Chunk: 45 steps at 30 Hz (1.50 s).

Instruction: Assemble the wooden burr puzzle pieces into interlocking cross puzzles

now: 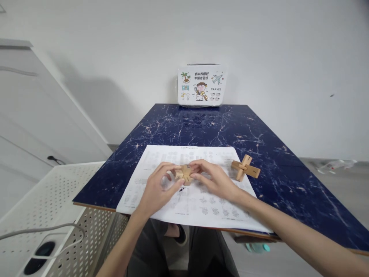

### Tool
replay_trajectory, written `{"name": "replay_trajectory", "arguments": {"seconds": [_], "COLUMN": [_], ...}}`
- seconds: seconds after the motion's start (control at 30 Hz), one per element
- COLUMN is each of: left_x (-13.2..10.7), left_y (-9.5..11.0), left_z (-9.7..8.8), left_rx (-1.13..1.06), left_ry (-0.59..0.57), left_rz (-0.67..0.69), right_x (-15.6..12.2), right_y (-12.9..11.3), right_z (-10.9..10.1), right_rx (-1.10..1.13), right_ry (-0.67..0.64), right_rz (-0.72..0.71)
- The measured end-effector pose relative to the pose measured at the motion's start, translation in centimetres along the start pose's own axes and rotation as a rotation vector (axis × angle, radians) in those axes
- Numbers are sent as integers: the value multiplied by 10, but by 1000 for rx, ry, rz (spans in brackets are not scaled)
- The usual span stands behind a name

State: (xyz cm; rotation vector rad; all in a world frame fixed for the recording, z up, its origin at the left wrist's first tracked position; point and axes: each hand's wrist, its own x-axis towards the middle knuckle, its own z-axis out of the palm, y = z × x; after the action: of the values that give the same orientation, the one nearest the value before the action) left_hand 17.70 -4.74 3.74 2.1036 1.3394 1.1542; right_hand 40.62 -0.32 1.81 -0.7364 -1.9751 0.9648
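Observation:
Between my two hands is a small light-wood interlocking puzzle (187,177), its wedge-shaped pieces meeting at the middle. My left hand (159,188) pinches it from the left, thumb at the near side and fingers at the far side. From the right, my right hand (211,177) grips it with thumb and fingertips. Beneath lies a white instruction sheet (161,207) printed with faint diagrams. To the right, a second wooden puzzle (244,168), made of crossed bars, rests partly over the sheet's right edge. My fingers cover parts of the held puzzle.
The dark blue marble-look table (161,125) narrows toward the wall. A white printed case (201,86) stands at its far edge. On the left is a white perforated stand (86,171) with a grey cable (43,228). A bottle (257,247) lies on the floor below.

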Motion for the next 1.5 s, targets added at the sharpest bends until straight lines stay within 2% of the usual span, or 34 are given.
{"name": "replay_trajectory", "arguments": {"seconds": [0.07,0.17,0.23,0.3,0.43,0.5,0.73,0.83,1.0,1.2,1.5], "left_x": [1,1,0,-1,-3,-3,-4,-3,-3,-4,-8], "left_y": [2,1,0,1,3,3,4,7,10,12,10], "left_z": [0,2,3,3,1,1,2,2,0,-1,-2], "left_rx": [34,65,77,86,81,79,82,65,33,-59,-69], "left_ry": [-34,-107,-112,-91,-81,-89,-85,-99,-92,-151,-134], "left_rz": [29,-21,-53,-37,23,33,-19,-43,-59,-56,-94], "right_x": [-1,-1,0,1,2,2,-4,-6,-3,-2,-2], "right_y": [-1,-3,-5,-8,-14,-16,-10,-8,-11,-6,-3], "right_z": [0,0,0,0,-2,-3,6,9,5,7,12], "right_rx": [-3,8,44,83,70,33,-170,-176,34,190,279], "right_ry": [19,40,34,-12,-186,-216,-52,-23,-104,-45,-31], "right_rz": [19,33,36,50,89,90,-47,-70,34,142,217]}}
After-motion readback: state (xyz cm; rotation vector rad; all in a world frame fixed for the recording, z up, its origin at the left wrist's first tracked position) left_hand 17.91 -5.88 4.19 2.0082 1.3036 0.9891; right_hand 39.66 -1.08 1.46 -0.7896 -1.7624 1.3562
